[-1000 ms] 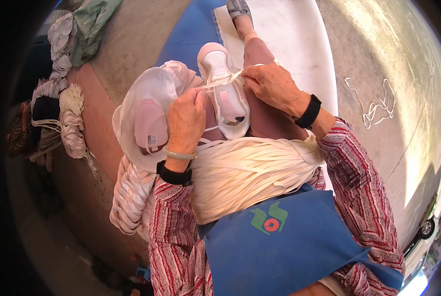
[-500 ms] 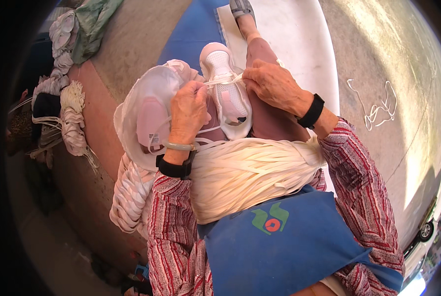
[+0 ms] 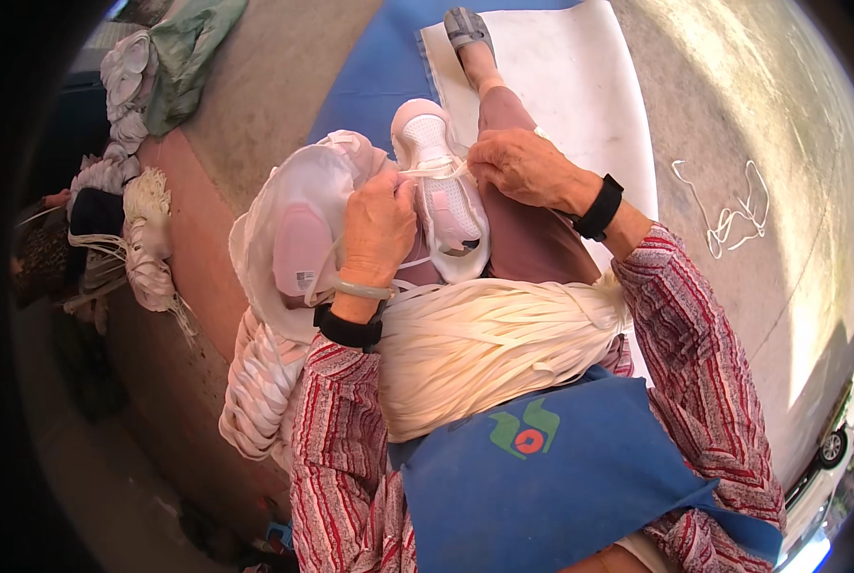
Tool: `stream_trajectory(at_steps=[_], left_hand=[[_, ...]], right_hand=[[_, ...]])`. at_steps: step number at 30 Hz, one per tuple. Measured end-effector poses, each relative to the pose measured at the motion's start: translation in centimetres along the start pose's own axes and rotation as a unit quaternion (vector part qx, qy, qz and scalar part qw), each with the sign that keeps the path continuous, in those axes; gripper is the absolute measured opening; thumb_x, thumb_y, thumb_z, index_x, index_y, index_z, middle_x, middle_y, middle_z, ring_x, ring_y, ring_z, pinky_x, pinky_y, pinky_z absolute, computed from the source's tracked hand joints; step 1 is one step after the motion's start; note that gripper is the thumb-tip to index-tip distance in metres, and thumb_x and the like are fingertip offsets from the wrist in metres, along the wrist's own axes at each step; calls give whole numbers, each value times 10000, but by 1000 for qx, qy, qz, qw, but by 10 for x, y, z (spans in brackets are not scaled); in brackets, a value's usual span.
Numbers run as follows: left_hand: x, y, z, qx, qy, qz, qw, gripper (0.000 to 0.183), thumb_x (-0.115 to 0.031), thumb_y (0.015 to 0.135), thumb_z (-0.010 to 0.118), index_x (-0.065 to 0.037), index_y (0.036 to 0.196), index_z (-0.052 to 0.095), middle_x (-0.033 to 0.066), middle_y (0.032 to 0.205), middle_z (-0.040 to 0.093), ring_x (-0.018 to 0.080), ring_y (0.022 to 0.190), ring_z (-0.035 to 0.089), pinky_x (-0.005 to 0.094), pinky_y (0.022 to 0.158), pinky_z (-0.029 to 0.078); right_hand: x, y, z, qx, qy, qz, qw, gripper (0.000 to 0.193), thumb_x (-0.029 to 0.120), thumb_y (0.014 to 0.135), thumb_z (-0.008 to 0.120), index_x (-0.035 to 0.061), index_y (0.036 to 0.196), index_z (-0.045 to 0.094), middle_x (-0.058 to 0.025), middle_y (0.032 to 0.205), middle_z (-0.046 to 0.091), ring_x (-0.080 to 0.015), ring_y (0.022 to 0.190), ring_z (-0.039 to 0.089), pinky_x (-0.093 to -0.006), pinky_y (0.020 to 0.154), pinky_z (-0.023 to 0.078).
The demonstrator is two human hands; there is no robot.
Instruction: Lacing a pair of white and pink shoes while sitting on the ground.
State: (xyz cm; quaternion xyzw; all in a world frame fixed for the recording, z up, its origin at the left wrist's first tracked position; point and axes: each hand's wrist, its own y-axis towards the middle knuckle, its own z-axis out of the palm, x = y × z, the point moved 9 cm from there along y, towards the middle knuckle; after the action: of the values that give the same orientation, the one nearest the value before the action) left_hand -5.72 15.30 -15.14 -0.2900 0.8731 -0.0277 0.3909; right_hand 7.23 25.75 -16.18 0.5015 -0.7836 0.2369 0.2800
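Observation:
A white and pink shoe upper [image 3: 458, 229] lies between my legs, toe pointing away from me. A pale shoelace [image 3: 434, 173] runs across its front part, between my two hands. My left hand [image 3: 381, 222] is closed on the lace at the left side of the upper; its fingertips are partly hidden behind the hand. My right hand [image 3: 532, 170] pinches the lace at the right side, beside my knee. Across my lap rests a thick bundle of cream shoelaces [image 3: 494, 334], over a blue apron [image 3: 560, 477].
Left of the upper are more white and pink shoe uppers [image 3: 303, 244], with a stacked bundle [image 3: 260, 392] below them. More bundles [image 3: 150, 239] and a green sack [image 3: 190, 62] lie far left. A loose white lace [image 3: 737, 215] is on the floor at right.
The left hand has shifted slightly right, closer to the upper, its back now turned more toward view. The right hand holds about the same place. The whole view has shifted slightly.

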Motion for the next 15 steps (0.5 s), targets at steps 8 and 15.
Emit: stream_trajectory(at_steps=[8, 15], left_hand=[[-8, 1, -2, 7, -16, 27, 999, 253, -184, 919, 542, 25, 975, 673, 138, 667, 648, 204, 486, 636, 322, 493, 493], [-21, -12, -16, -86, 84, 151, 981, 229, -170, 934, 526, 13, 919, 662, 197, 730, 647, 323, 611, 645, 403, 584, 502]], right_hand=[[-1, 7, -1, -4, 13, -17, 1000, 127, 102, 843, 582, -5, 876, 643, -143, 853, 627, -316, 828, 606, -384, 772, 480], [15, 24, -3, 39, -9, -38, 999, 165, 155, 864, 553, 28, 786, 625, -148, 779, 605, -340, 770, 601, -408, 701, 482]])
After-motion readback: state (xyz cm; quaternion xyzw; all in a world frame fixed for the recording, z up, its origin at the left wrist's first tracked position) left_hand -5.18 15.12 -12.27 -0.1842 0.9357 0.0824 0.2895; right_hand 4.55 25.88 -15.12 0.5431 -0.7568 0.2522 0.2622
